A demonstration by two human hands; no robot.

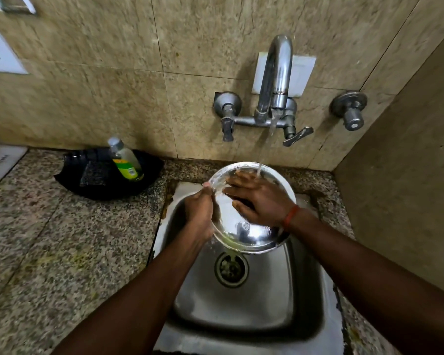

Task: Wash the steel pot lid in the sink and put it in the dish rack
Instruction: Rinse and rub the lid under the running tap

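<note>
From the head camera, you are holding the steel pot lid (pixel 251 234) over the sink (pixel 241 311), tilted so its shiny concave side faces you, with its lower edge hanging above the drain (pixel 231 269). Your left hand (pixel 199 211) is clamped on the lid's left rim, fingers curled around the edge. Your right hand (pixel 256 198) lies flat and spread against the lid's inner face, fingers pointing left, not gripping anything; an orange band (pixel 291 215) circles that wrist. Water (pixel 264 152) runs in a thin stream from the wall tap (pixel 276 80) and lands on the lid's upper part just beside your right fingertips, and a yellowish trickle drops off the lid's low edge toward the drain. On the speckled stone counter (pixel 49 239) to the left of the sink, a black tray (pixel 105 183) holds a clear bottle (pixel 126 160) with a green and yellow label, leaning to the left, well apart from the lid. A separate valve knob (pixel 350 112) sits on the tiled wall to the right of the tap.
</note>
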